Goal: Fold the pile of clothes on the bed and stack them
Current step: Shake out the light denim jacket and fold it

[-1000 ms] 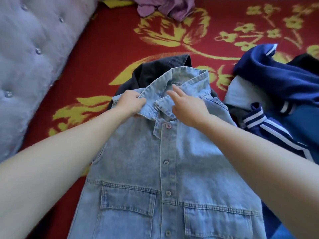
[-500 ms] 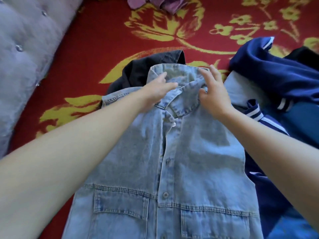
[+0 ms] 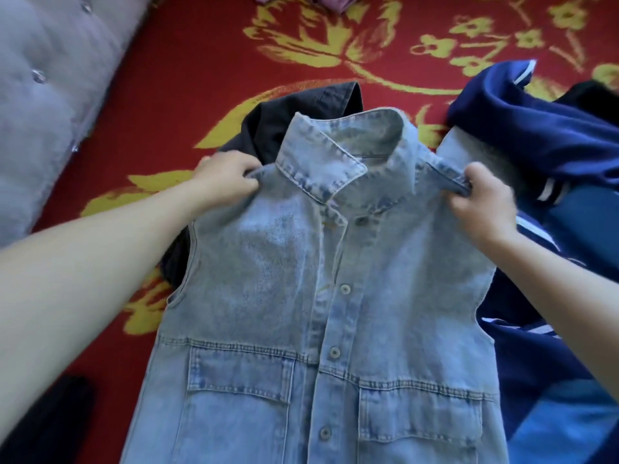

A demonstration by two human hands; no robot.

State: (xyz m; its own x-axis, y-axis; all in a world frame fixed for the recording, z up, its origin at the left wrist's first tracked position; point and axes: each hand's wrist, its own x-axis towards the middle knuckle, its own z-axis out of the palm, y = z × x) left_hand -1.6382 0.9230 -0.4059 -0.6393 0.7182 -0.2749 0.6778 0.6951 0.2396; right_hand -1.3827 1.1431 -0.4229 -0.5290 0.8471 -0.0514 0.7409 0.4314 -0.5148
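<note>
Red floral bedspread [image 3: 187, 95]: left hand [image 3: 222, 180] and right hand [image 3: 482, 199] grip denim vest [image 3: 284, 262] shoulders; should pull evenly, lay flat first.

Bright soft daylight, slight wide-angle blur

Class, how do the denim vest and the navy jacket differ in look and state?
The vest is pale denim; the jacket is dark navy with white stripes. The vest lies spread out, front up; the jacket is crumpled. Left hand and right hand grip the vest's shoulders; neither holds the jacket. Both are unfolded.
</note>
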